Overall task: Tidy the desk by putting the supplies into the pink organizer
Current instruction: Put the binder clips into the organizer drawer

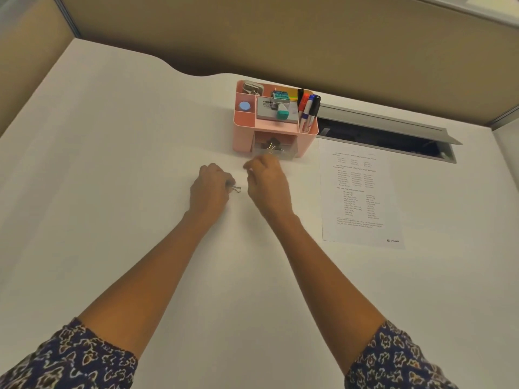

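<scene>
Binder clip [235, 188]: pinched in the closed fingers of the left hand [209, 189], mid-desk. Right hand [268, 182]: fingers curled, contents not discernible. Pink organizer [244, 136]: at the desk's far edge, its clear drawer [276, 151] pulled open. Next judged: clip carried into the drawer.

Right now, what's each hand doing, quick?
Left hand: closed on a binder clip on the desk.
Right hand: fingers curled, holding nothing visible.
</scene>
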Demonstrator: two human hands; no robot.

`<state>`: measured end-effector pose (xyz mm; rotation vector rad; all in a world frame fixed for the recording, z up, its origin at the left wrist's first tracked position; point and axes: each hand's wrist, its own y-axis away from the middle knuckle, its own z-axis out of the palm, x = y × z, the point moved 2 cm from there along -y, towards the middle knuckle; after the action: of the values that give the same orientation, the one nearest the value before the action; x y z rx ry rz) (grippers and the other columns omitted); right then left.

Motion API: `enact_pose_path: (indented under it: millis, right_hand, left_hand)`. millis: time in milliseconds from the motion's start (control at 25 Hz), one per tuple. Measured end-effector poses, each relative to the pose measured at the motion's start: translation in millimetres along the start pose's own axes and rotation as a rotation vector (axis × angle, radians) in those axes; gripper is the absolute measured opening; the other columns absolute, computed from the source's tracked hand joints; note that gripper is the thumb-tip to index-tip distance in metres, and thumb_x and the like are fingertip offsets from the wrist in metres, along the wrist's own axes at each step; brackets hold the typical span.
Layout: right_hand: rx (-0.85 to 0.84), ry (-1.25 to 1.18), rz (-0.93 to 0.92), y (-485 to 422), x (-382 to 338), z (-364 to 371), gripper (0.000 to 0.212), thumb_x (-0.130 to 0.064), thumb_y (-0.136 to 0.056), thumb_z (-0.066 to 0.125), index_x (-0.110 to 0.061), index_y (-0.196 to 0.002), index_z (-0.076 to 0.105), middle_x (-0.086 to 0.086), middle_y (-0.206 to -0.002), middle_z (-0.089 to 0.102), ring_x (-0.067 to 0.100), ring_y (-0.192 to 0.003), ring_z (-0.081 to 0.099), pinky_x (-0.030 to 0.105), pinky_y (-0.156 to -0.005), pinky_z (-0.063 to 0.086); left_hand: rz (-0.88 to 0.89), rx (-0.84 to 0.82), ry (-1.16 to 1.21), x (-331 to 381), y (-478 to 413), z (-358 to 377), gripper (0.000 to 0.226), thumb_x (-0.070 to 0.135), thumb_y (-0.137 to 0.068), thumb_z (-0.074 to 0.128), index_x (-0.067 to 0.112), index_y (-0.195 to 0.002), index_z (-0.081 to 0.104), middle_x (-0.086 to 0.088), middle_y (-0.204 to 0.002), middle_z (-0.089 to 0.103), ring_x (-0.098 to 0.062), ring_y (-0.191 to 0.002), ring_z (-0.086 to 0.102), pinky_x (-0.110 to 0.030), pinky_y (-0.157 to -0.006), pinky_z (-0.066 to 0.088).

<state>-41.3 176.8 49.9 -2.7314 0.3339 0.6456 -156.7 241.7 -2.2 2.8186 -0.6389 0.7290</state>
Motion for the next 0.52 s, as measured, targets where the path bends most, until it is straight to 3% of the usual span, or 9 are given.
enact_pose_path:
  millis: [120,200,360,520]
  right_hand:
    - [-0.257,0.028,0.175,18.4,12.3,27.8,0.03,-0.005,-0.089,0.055,-0.006,-0.118,0.062,0.01,-0.118,0.058,0.027,-0.116,0.046,0.039,-0.079,0.051]
    - [-0.321,0.052,0.204,24.1,15.5,36.5,0.035,-0.007,-0.089,0.055,-0.009,-0.125,0.058,0.01,-0.122,0.056,0.027,-0.118,0.043,0.038,-0.079,0.049]
    - [-0.332,0.087,0.187,22.6,12.3,44.2,0.038,-0.006,-0.091,0.053,-0.011,-0.129,0.055,0.011,-0.121,0.053,0.027,-0.117,0.042,0.034,-0.074,0.046]
    - [-0.348,0.106,0.247,21.1,5.8,47.6,0.032,-0.003,-0.09,0.049,-0.01,-0.121,0.056,0.013,-0.112,0.054,0.028,-0.112,0.043,0.032,-0.066,0.04]
  left_hand:
    - [-0.02,-0.004,0.093,12.1,6.6,10.5,0.018,0.011,-0.082,0.069,0.014,-0.099,0.069,-0.007,-0.128,0.05,-0.026,-0.112,0.051,-0.042,-0.081,0.052]
    - [-0.031,0.007,0.106,11.8,9.9,14.8,0.026,0.009,-0.081,0.069,0.012,-0.106,0.065,-0.008,-0.134,0.047,-0.027,-0.115,0.05,-0.042,-0.081,0.052]
    - [-0.029,0.045,-0.009,8.1,14.4,14.0,0.043,0.003,-0.081,0.066,0.015,-0.122,0.058,-0.009,-0.125,0.055,-0.029,-0.11,0.05,-0.038,-0.077,0.047]
    - [-0.024,0.066,-0.069,13.3,17.3,14.5,0.039,-0.004,-0.076,0.064,0.015,-0.111,0.063,-0.01,-0.112,0.059,-0.031,-0.101,0.05,-0.037,-0.07,0.044]
